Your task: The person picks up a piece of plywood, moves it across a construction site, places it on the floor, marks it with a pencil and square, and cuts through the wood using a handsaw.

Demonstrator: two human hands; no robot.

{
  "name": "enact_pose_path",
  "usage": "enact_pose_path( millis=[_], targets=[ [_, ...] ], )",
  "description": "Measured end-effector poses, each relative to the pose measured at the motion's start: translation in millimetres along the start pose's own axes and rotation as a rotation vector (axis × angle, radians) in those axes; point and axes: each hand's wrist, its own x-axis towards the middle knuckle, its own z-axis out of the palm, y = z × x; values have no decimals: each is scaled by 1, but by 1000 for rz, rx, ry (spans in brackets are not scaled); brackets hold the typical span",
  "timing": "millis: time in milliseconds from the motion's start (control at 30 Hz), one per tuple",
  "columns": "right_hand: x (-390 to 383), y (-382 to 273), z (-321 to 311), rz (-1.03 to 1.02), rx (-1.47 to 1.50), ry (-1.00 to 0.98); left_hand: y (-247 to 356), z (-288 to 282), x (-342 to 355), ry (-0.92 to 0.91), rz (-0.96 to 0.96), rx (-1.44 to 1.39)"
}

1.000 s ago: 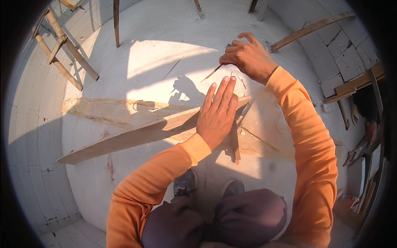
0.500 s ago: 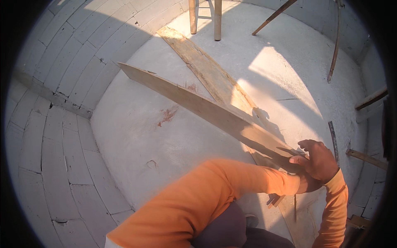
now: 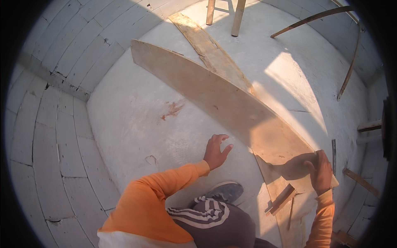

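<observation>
A long, flat wooden board [image 3: 231, 103] slants across the middle of the view, tilted up on its lower edge. Its near right end lies in the grip of my right hand [image 3: 321, 172], thumb on the face and fingers over the upper edge. My left hand [image 3: 215, 153] hovers below the board's lower edge, apart from it, fingers spread and holding nothing. Behind and partly beneath the tilted board, a second wooden plank [image 3: 206, 49] rests flat on the floor. A short wooden block [image 3: 283, 199] lies on that plank's near part.
Pale block walls [image 3: 62, 136] surround the concrete floor [image 3: 132, 103]. Wooden posts [image 3: 237, 20] stand at the far side. Thin sticks [image 3: 349, 62] lean at the right, and another wood piece [image 3: 362, 182] juts in there. My shoe [image 3: 225, 192] is planted below my left hand.
My left hand has left the board's right end and swung leftward. The board has tipped to show more of its broad face, with my right hand now gripping its end.
</observation>
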Motion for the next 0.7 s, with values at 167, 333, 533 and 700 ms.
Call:
enact_pose_path(
  millis=[167,333,533,700],
  targets=[
    [22,5,8,170,-81,29,-63,13,-5,-229,-929,-716],
    [35,-1,-7,205,-29,49,-48,77,-21,-212,-1027,-978],
    [26,5,-8,325,40,-110,-19,123,-36,3,-687,-1726],
    [3,34,20,473,67,-93,28,98,-48,3,-625,-1740]
  ],
)
